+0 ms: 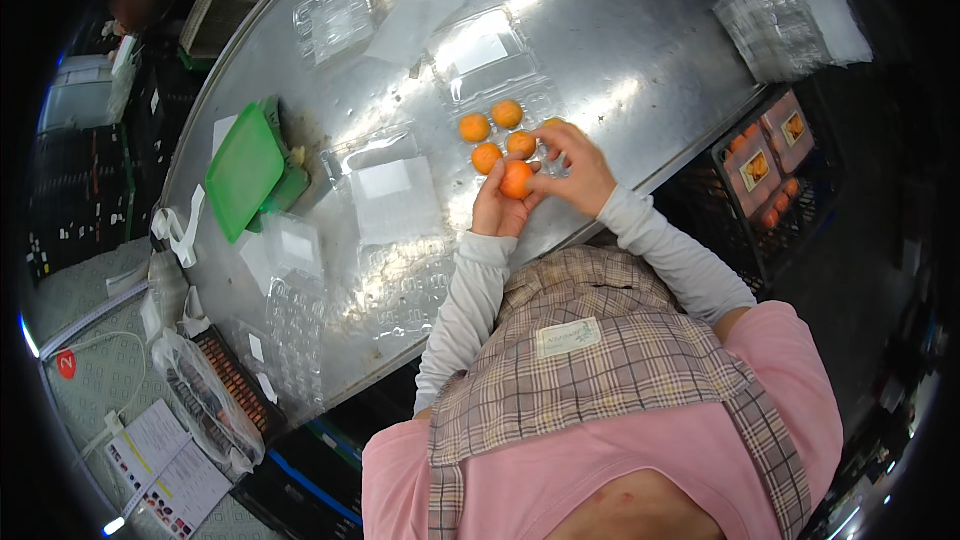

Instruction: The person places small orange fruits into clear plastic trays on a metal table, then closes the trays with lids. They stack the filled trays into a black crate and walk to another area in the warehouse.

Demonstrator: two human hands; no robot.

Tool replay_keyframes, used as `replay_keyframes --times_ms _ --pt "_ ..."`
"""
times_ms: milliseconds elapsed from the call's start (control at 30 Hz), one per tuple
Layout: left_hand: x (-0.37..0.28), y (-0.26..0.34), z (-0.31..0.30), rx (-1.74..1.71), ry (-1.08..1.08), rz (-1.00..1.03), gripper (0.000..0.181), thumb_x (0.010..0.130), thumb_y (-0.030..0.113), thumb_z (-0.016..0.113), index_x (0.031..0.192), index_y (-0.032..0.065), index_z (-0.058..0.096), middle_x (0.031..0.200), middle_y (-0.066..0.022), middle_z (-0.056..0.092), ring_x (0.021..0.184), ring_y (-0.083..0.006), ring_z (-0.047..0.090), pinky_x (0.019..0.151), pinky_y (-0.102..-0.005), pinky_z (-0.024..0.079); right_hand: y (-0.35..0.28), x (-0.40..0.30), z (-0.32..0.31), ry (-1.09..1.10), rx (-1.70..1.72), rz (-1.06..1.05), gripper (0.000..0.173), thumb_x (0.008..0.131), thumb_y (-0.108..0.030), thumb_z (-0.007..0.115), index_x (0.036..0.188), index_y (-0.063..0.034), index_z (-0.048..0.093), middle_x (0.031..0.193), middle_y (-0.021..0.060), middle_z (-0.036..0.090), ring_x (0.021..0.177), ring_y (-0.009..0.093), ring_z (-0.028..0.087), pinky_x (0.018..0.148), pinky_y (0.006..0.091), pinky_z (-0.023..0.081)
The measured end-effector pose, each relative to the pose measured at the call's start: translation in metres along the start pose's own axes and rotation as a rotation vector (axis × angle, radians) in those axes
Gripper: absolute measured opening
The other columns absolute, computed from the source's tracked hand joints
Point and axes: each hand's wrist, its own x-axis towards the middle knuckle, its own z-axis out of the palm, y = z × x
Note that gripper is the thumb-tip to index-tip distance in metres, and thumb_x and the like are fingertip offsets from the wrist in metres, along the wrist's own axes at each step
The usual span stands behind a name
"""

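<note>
An orange-coloured round fruit rests in my left hand, whose fingers curl around it from below. The thumb of my right hand touches or nearly touches that fruit, its fingers arched above. Just beyond my hands, an open clear plastic clamshell tray holds several more orange fruits in its cups. One fruit is partly hidden behind my right hand. The clamshell's lid lies folded back, away from me, with a white label on it.
More clear clamshells lie open at the left on the metal table. A green plastic tray stands at the far left. Stacked clamshells sit at the right edge; below, a black crate holds packed fruit.
</note>
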Motion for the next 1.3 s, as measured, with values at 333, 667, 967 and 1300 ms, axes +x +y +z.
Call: replay_keyframes --times_ms 333,667,967,1300 --pt "0.006 0.007 -0.009 -0.074 -0.039 0.012 0.034 0.099 0.030 0.058 0.124 0.0069 0.052 0.111 -0.0154 0.059 0.089 -0.0236 0.060 0.081 -0.0334 0.053 0.162 0.088 -0.016 0.233 0.286 0.316 0.047 0.087 -0.028 0.071 0.125 -0.0024 0.059 0.118 0.0137 0.062 0.104 0.024 0.062 0.092 0.0325 0.050" --pt "0.020 0.008 -0.008 1.129 0.068 0.362 0.050 0.081 0.010 0.075 0.125 0.0067 0.051 0.111 -0.0108 0.057 0.095 -0.0233 0.062 0.082 -0.0359 0.054 0.157 0.164 0.011 0.197 0.210 0.474 0.064 0.088 -0.041 0.067 0.133 0.0011 0.050 0.118 0.0196 0.062 0.107 0.032 0.061 0.093 0.0380 0.049" --pt "0.024 -0.016 0.015 1.993 0.030 0.576 0.052 0.067 0.019 0.080 0.114 0.0067 0.063 0.106 -0.0185 0.060 0.097 -0.0392 0.058 0.089 -0.0445 0.049 0.124 0.146 -0.005 0.187 0.198 0.389 0.065 0.081 -0.022 0.073 0.137 -0.0027 0.045 0.113 0.0158 0.063 0.105 0.030 0.062 0.091 0.0368 0.049" --pt "0.032 -0.017 -0.009 1.931 -0.006 0.495 0.050 0.083 0.033 0.072 0.122 0.0033 0.063 0.106 -0.0225 0.068 0.098 -0.0387 0.066 0.088 -0.0429 0.051 0.142 0.159 -0.015 0.198 0.175 0.325 0.053 0.081 -0.015 0.072 0.132 -0.0150 0.055 0.090 0.0086 0.068 0.077 0.016 0.064 0.072 0.0313 0.056"
